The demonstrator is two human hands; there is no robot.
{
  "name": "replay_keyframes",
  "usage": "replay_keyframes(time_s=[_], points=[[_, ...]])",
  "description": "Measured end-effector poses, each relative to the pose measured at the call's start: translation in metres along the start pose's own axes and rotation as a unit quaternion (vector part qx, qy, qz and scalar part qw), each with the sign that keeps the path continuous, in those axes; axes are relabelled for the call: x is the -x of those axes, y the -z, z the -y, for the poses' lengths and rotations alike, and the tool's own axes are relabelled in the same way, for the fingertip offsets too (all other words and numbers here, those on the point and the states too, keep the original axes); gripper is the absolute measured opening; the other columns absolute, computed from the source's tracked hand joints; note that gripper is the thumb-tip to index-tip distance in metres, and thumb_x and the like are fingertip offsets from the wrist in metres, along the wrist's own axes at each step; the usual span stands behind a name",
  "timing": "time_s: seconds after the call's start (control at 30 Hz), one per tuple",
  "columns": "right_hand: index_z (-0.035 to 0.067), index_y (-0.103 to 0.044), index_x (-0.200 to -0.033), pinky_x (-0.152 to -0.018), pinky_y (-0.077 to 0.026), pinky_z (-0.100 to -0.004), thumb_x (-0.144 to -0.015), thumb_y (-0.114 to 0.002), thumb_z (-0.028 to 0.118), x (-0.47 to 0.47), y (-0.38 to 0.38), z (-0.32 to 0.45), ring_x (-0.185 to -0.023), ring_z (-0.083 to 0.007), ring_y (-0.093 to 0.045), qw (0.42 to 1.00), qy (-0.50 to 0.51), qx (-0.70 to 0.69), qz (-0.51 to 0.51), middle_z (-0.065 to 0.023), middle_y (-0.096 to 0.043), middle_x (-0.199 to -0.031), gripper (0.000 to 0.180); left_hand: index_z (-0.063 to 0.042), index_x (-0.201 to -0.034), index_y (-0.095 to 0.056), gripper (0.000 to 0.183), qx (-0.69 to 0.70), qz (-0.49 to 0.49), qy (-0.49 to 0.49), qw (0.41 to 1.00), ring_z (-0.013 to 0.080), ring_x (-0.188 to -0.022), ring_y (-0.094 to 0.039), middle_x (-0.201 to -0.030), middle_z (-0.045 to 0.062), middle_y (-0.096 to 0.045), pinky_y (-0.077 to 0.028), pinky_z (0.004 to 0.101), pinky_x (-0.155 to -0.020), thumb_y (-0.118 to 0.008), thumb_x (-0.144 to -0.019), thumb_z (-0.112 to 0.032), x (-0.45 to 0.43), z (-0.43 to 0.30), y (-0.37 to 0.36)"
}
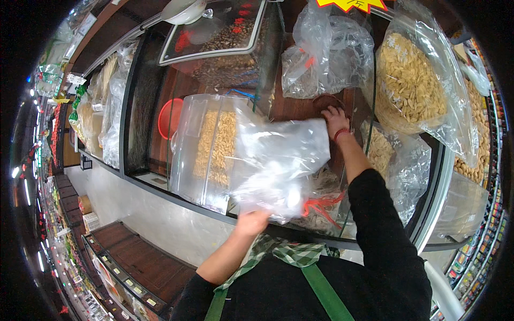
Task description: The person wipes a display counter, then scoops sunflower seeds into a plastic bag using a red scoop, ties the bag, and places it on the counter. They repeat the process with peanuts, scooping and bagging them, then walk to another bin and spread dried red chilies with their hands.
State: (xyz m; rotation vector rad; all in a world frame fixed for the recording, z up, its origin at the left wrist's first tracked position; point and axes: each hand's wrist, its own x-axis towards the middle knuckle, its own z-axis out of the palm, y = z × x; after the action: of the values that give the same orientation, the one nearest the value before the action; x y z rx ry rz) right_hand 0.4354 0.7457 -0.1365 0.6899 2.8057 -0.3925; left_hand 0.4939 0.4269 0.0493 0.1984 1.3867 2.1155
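My left hand is closed on the near edge of a clear plastic bag, which spreads over the middle of the display bin and is blurred. Farther off and to the right, my right hand reaches past the bag's far corner. Its fingertips are at the near edge of a dark brown round object, perhaps a small bowl; whether they grip it is unclear. Left of the bag stands a clear plastic container with pale, grain-like pieces inside, partly covered by the bag.
Glass dividers stand between compartments. Knotted plastic bags lie at the back, beside a lidded clear box of dark seeds. A bag of pale seeds sits at right. Red ties lie near the front rim; a red bowl is at left.
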Motion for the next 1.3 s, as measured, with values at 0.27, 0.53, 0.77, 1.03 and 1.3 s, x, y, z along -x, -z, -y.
replay_keyframes(time_s=[0.27,0.53,0.77,1.03,1.3], points=[[0.018,-0.051,-0.124,-0.101,-0.031,-0.0434,-0.082,-0.054,0.017,0.145,-0.065,0.07,-0.127,-0.0279,-0.032,0.977,0.127,-0.058,0.162,-0.0083,-0.036,-0.138,0.042,0.006,-0.12,-0.041,0.04,0.125,0.027,-0.238,0.963,0.0249,-0.07,-0.063,-0.099,0.022,-0.058,-0.052,0.0299,-0.048,-0.042,-0.085,-0.013,-0.011,-0.13,-0.025],[0.008,-0.055,-0.117,-0.094,-0.04,-0.0348,-0.078,-0.057,0.013,0.039,-0.012,0.045,-0.107,-0.0315,-0.052,0.911,0.074,-0.402,-0.048,-0.0152,-0.056,-0.114,0.039,-0.004,-0.127,-0.044,0.056,0.078,-0.201,-0.441,0.871,0.0332,-0.117,-0.043,-0.128,0.021,-0.042,-0.033,0.0576,-0.096,-0.056,-0.075,-0.021,0.03,-0.235,0.01],[0.033,-0.032,-0.138,-0.107,-0.009,-0.0586,-0.087,-0.05,0.015,-0.026,-0.002,0.11,-0.138,-0.0282,-0.005,0.977,0.05,-0.12,0.169,-0.0017,-0.011,-0.15,0.056,0.011,-0.125,-0.036,0.05,0.049,0.099,-0.453,0.884,0.0391,-0.116,-0.045,-0.127,0.028,-0.043,-0.033,0.0556,-0.099,-0.047,-0.085,-0.015,0.062,-0.255,0.025],[0.014,-0.063,-0.097,-0.098,-0.026,-0.0608,-0.08,-0.059,0.018,0.153,-0.119,0.147,-0.126,-0.0298,-0.031,0.919,0.387,0.013,0.079,-0.0066,-0.048,-0.122,0.018,0.0,-0.123,-0.045,0.047,0.107,-0.109,-0.372,0.916,0.0327,-0.111,-0.049,-0.119,0.018,-0.052,-0.042,0.0517,-0.089,-0.052,-0.08,-0.018,0.087,-0.217,0.06],[0.006,-0.063,-0.087,-0.08,-0.047,-0.0353,-0.068,-0.05,-0.006,0.054,-0.026,0.111,-0.089,-0.0277,-0.06,0.892,0.219,-0.388,-0.07,-0.0128,-0.062,-0.089,0.025,0.004,-0.122,-0.044,0.043,0.169,-0.001,-0.274,0.947,0.0315,-0.098,-0.057,-0.115,0.02,-0.054,-0.048,0.0464,-0.082,-0.047,-0.083,-0.014,0.083,-0.186,0.041]])
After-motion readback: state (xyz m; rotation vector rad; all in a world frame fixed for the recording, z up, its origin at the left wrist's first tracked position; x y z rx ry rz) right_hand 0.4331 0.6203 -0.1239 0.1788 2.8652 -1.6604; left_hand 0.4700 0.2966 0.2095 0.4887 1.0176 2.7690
